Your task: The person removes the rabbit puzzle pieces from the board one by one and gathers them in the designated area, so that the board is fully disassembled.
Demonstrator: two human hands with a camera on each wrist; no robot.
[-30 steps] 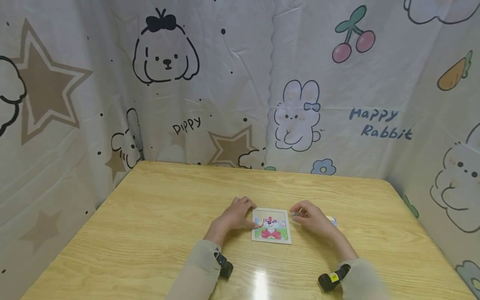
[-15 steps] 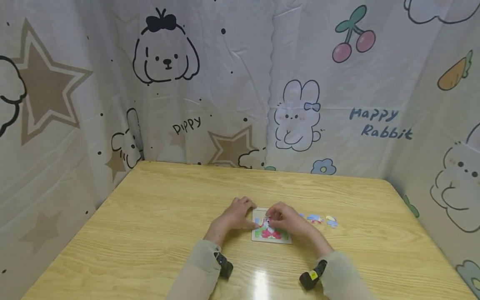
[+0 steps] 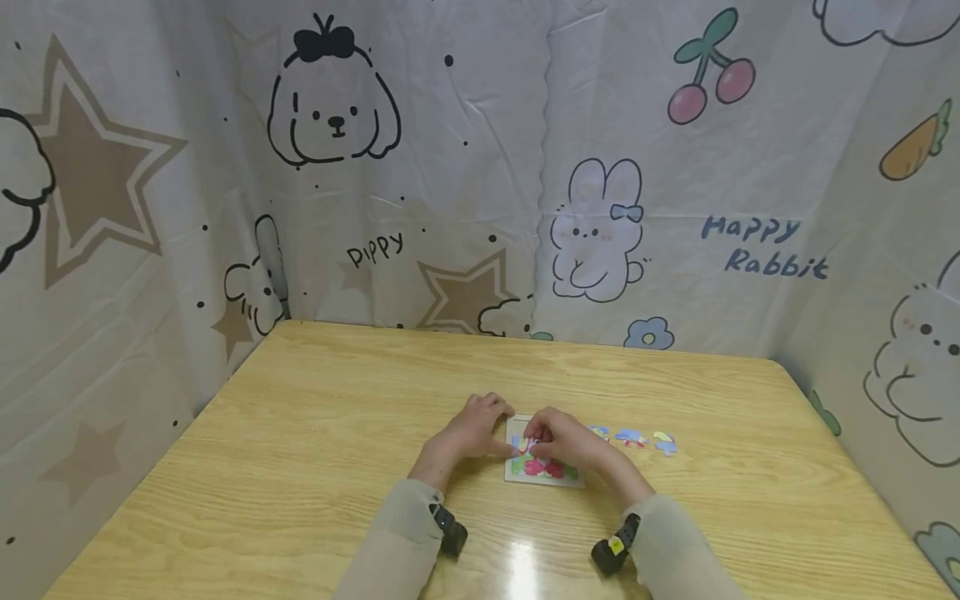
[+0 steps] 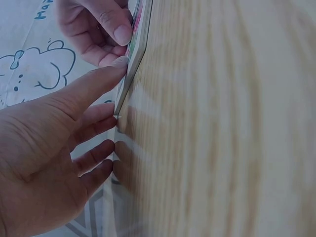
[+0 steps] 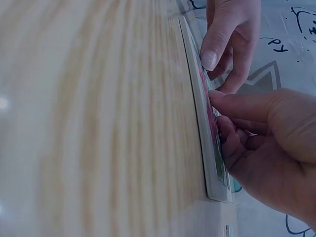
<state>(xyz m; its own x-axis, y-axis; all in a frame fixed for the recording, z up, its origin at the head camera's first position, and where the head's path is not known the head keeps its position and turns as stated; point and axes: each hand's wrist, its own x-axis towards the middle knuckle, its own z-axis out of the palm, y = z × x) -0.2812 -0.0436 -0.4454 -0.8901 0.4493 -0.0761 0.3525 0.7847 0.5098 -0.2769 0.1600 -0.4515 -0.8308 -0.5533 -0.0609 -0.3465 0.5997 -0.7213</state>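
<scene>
A small square jigsaw board point(image 3: 543, 483) with a pale frame lies flat on the table, its picture pink, green and blue. My left hand point(image 3: 472, 427) rests at its left side. In the left wrist view the straight thumb point(image 4: 106, 76) presses on the board's edge, while the other fingertips touch down beside it. My right hand point(image 3: 566, 442) is over the picture's upper middle, thumb and fingers pinched together right at the surface. The puzzle piece in that pinch is hidden behind the fingers. In the right wrist view the right thumb point(image 5: 242, 104) touches the picture.
Right of the board lie loose puzzle pieces: a blue and yellow one point(image 3: 665, 443), a blue and red one point(image 3: 632, 437), and one point(image 3: 599, 432) partly behind the right hand. A patterned curtain point(image 3: 420, 167) borders the wooden table point(image 3: 337, 400).
My right hand has moved left from beside the board onto the picture with a puzzle piece, uncovering the loose pieces on the right. The left hand has stayed in place.
</scene>
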